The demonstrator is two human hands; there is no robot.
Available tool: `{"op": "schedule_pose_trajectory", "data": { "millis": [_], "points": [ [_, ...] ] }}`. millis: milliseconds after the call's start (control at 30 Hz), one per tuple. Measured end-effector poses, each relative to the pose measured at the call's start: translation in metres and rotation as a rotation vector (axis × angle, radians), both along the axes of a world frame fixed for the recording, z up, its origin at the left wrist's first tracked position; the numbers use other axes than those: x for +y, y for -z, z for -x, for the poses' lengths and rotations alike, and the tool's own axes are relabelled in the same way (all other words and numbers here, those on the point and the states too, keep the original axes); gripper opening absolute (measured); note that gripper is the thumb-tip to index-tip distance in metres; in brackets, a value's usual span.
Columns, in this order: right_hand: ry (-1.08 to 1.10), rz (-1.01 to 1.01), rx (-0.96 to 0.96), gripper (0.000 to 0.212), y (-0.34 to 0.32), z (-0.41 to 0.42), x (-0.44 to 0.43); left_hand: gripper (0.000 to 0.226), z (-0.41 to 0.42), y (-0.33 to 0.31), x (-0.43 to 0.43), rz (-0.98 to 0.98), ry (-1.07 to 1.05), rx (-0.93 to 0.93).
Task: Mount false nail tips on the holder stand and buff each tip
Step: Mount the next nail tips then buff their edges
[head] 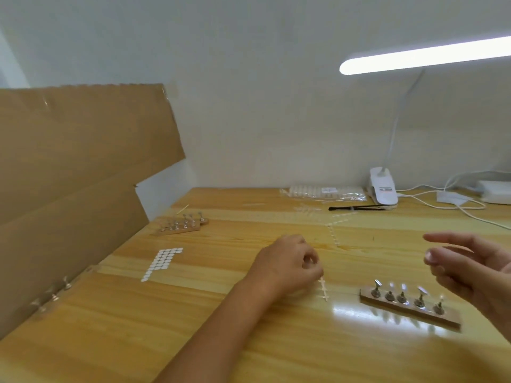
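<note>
The left hand point(287, 262) is curled, its fingertips pinching the upper end of a strip of clear nail tips point(324, 290) whose lower end lies on the wooden table point(249, 341). The right hand point(475, 266) hovers with fingers loosely spread, holding nothing, just above the wooden holder stand point(409, 310). The stand sits on the table to the right of the strip.

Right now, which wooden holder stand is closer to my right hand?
The front stand, just under your right hand; the far stand sits back left beside the cardboard.
</note>
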State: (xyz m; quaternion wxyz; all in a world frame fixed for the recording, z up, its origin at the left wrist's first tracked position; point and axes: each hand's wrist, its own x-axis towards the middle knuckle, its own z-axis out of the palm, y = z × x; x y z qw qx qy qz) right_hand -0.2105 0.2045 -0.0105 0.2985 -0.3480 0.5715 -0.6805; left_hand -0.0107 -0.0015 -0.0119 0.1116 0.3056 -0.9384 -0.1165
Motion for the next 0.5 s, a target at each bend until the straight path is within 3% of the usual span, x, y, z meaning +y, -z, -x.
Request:
{"op": "schedule_pose_trajectory", "data": {
  "millis": [33,100,133,200,300,500],
  "points": [
    [-0.011,0.009,0.029,0.054,-0.002,-0.005,0.000,0.035,0.000,0.000,-0.001,0.114,0.004,-0.028],
    [-0.005,0.042,0.095,0.050,-0.005,-0.012,0.001,0.040,0.000,-0.002,0.003,0.173,0.029,0.094],
    [0.015,0.061,0.137,0.046,-0.007,-0.015,0.002,0.035,0.002,-0.004,0.007,0.109,0.044,0.224],
    [0.049,0.099,0.203,0.033,-0.013,-0.023,0.004,0.024,0.007,-0.008,0.025,-0.212,0.070,0.470],
    [0.056,0.139,0.237,0.023,-0.019,-0.034,0.005,0.024,0.017,-0.010,0.057,-0.686,0.203,0.577],
    [-0.022,0.121,0.302,0.022,-0.015,-0.045,-0.001,0.012,0.022,-0.006,0.083,-0.879,0.282,0.615]
  ]
}}
